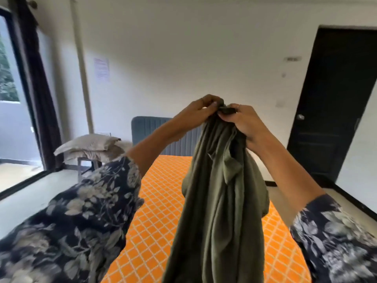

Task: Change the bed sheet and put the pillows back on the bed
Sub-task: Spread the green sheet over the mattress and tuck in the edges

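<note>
An olive-green bed sheet (216,197) hangs bunched in a long column in front of me. My left hand (201,111) and my right hand (242,121) pinch its top edge side by side, raised at chest height. Below it lies the bare mattress (159,211), orange with a white diamond pattern, and a grey-blue padded headboard (149,129) stands at its far end. Two beige pillows (89,147) are stacked on a small stool left of the bed. The sheet hides the middle of the mattress.
A dark curtain (38,82) and a large glass door (10,94) are on the left. A black door (334,105) stands shut at the right. White walls lie beyond the bed, with pale floor on both sides of it.
</note>
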